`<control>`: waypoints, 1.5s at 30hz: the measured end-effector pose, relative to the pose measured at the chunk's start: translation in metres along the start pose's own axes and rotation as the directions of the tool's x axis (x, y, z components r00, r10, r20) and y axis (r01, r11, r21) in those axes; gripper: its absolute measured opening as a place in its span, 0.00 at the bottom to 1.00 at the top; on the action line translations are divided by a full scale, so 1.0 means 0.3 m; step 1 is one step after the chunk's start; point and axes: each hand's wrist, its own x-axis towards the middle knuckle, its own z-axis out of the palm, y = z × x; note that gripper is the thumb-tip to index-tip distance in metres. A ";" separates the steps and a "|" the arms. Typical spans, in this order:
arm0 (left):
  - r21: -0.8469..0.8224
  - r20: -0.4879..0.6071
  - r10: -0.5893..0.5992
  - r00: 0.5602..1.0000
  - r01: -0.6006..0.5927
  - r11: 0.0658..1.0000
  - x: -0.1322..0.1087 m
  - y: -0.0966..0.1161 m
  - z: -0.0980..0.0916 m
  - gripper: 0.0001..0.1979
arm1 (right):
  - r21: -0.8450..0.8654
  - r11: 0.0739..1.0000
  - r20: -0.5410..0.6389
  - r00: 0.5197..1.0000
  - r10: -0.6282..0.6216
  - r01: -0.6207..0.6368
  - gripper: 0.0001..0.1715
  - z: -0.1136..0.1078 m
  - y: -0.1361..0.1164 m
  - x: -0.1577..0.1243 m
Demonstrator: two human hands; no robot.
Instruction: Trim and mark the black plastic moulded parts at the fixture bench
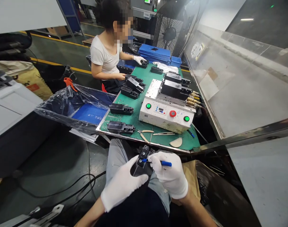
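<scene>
Over my lap, my left hand [126,181], in a white glove, is wrapped round a long black plastic housing [144,154] with round metal-coloured inserts near its far end. My right hand [169,173], also gloved, pinches a slim blue pen-like tool [166,163]. The tool's tip meets the housing beside one of the inserts; its exact kind cannot be made out. Just beyond my hands, on the green table [136,117], lie cutting pliers [146,135], tweezers [164,133] and a pale half-round piece [176,142].
A white control box [166,118] with green and red buttons carries black housings [174,89]. More housings [121,127] lie along the table's left side. A co-worker [108,56] sits there, handling housings. Left stands a plastic-lined blue bin [87,112]; a clear panel [219,78] borders the right.
</scene>
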 end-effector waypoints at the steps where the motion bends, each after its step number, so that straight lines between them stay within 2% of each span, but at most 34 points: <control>1: -0.014 0.003 0.004 1.000 -0.004 1.000 0.002 -0.003 0.000 0.29 | -0.044 0.997 -0.017 0.998 -0.063 0.062 0.14 -0.001 -0.002 0.002; 4: -0.053 -0.005 0.008 1.000 -0.009 0.999 0.010 -0.019 -0.001 0.27 | -0.099 0.974 -0.030 0.978 -0.207 0.203 0.09 -0.011 -0.007 -0.006; 6: -0.049 -0.047 -0.018 0.999 0.016 0.999 0.024 -0.029 -0.006 0.27 | -0.059 0.972 -0.058 0.972 -0.229 0.226 0.10 -0.021 -0.011 -0.028; 9: -0.076 -0.160 -0.075 0.984 0.063 0.995 0.064 -0.033 -0.023 0.27 | 0.067 0.989 -0.155 0.981 -0.117 0.129 0.18 -0.026 -0.025 -0.081; 12: -0.153 -0.306 -0.071 0.949 0.024 0.988 0.121 -0.021 -0.051 0.26 | 0.168 0.986 -0.150 0.989 0.006 0.019 0.18 -0.002 -0.050 -0.136; 14: -0.205 -0.381 -0.049 0.923 -0.032 0.978 0.158 -0.012 -0.071 0.27 | 0.200 0.980 -0.094 0.996 0.007 0.012 0.17 0.028 -0.067 -0.164; 16: -0.253 -0.413 -0.030 0.910 -0.084 0.964 0.183 -0.008 -0.088 0.28 | 0.196 0.979 -0.058 0.997 -0.043 0.054 0.18 0.063 -0.078 -0.181; 20: -0.284 -0.422 0.004 0.907 -0.136 0.949 0.200 -0.010 -0.104 0.28 | 0.110 0.980 -0.084 0.984 -0.157 0.166 0.19 0.119 -0.076 -0.192; 25: -0.252 -0.423 0.017 0.906 -0.136 0.958 0.205 -0.017 -0.112 0.27 | 0.039 0.987 -0.065 0.986 -0.152 0.155 0.15 0.148 -0.059 -0.201; 28: -0.249 -0.448 0.002 0.894 -0.127 0.960 0.215 -0.020 -0.125 0.29 | 0.036 0.990 -0.056 0.989 -0.134 0.137 0.14 0.142 -0.054 -0.221; 34: -0.254 -0.452 0.008 0.892 -0.137 0.957 0.221 -0.029 -0.143 0.28 | 0.021 0.998 -0.172 0.983 -0.058 0.063 0.19 0.117 -0.014 -0.247; 39: -0.247 -0.443 0.010 0.897 -0.132 0.960 0.224 -0.032 -0.145 0.29 | 0.014 0.996 -0.174 0.982 -0.079 0.083 0.18 0.124 0.014 -0.233; 45: -0.364 -0.443 -0.025 0.896 -0.154 0.918 0.229 -0.018 -0.163 0.28 | 0.011 0.997 -0.187 0.980 -0.067 0.071 0.19 0.108 0.021 -0.247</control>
